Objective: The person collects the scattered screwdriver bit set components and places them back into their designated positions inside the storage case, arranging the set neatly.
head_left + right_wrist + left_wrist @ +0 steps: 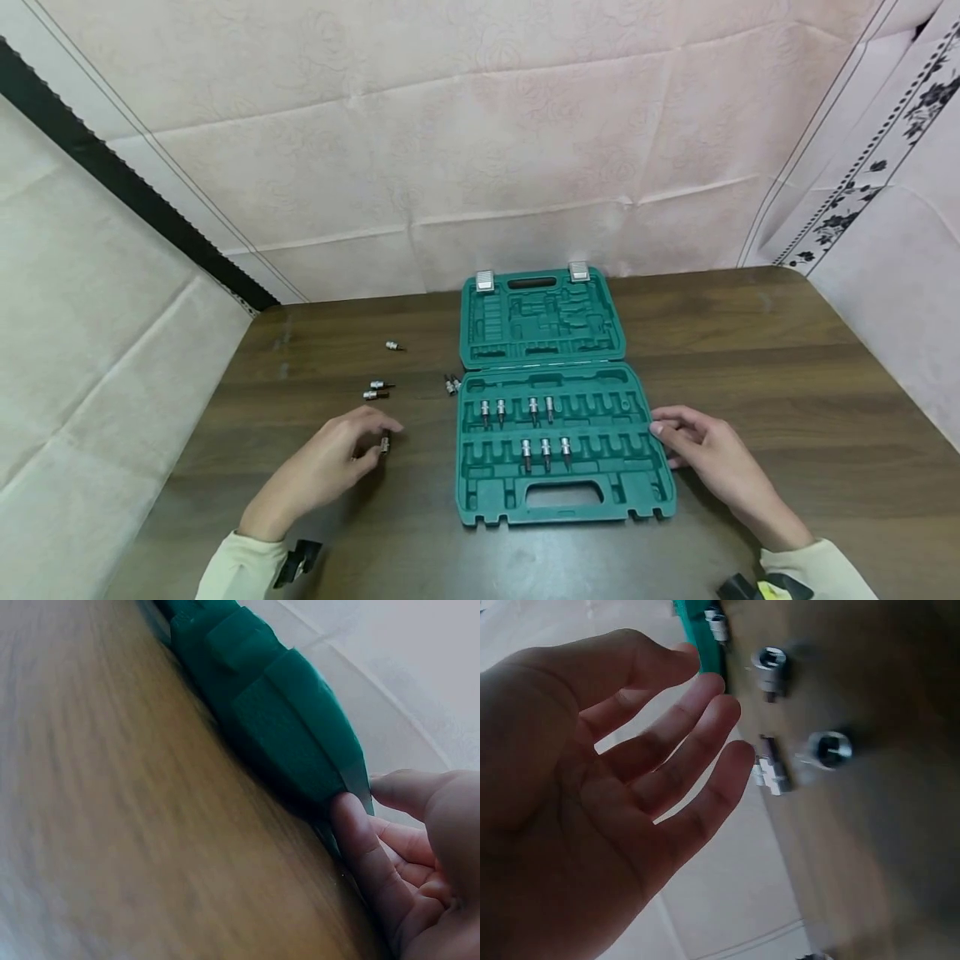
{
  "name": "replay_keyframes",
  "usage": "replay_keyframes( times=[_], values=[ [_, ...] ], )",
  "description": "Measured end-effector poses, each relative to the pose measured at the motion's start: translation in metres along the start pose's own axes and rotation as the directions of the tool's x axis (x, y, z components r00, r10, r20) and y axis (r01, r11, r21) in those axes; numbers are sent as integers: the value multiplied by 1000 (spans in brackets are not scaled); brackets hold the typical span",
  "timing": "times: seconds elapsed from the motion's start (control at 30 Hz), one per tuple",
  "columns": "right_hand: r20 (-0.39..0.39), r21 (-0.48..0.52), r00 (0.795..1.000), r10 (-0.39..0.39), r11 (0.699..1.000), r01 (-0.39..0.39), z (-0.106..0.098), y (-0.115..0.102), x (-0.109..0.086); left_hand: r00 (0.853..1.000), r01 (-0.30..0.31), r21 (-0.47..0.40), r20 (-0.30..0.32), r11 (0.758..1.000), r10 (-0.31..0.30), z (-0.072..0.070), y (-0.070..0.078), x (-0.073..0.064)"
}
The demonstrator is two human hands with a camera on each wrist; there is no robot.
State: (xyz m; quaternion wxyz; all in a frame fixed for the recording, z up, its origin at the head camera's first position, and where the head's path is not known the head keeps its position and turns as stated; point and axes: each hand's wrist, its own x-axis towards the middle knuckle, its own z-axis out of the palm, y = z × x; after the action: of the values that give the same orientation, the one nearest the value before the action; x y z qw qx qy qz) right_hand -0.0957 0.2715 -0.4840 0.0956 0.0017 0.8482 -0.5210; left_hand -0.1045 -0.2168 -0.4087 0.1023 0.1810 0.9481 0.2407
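Observation:
An open green plastic tool case (491, 493) lies on the table with several silver-and-dark bit sockets (546, 450) standing in its two rows of slots. My left hand (330, 458) hovers left of the case, fingers loosely bent, beside a loose bit socket (386, 442). In the left wrist view nothing sits between the left fingers (705, 787), and blurred bit sockets (770, 667) lie beyond them. At the case's right edge my right hand (705, 450) pinches the rim. From the right wrist view, thumb and fingers grip the case's corner (300, 735).
More loose bit sockets lie left of the case: a pair (377, 390) side by side, one bit socket (393, 345) farther back, and others (452, 384) against the case's left side. The lid (540, 321) leans back with two grey latches. Pale cloth (450, 167) hangs behind the wooden table (750, 375).

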Motion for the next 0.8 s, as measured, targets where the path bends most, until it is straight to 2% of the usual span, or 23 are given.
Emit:
replay_keyframes(
  times=[0.17,0.4,0.6,0.8],
  values=[
    [-3,5,1000,7,1000,-7,0,0,-1,1000,6,14,13,1000,-6,4,-11,1],
    [-1,-4,1000,-1,1000,1,0,0,-1,997,-71,26,-25,997,72,10,-22,4],
    [-7,2,1000,-14,1000,14,-1,-1,-1,992,-112,88,-51,990,117,12,-23,7],
    [-6,7,1000,-11,1000,11,0,1,0,991,-115,139,-50,984,123,14,-20,9]
  ],
)
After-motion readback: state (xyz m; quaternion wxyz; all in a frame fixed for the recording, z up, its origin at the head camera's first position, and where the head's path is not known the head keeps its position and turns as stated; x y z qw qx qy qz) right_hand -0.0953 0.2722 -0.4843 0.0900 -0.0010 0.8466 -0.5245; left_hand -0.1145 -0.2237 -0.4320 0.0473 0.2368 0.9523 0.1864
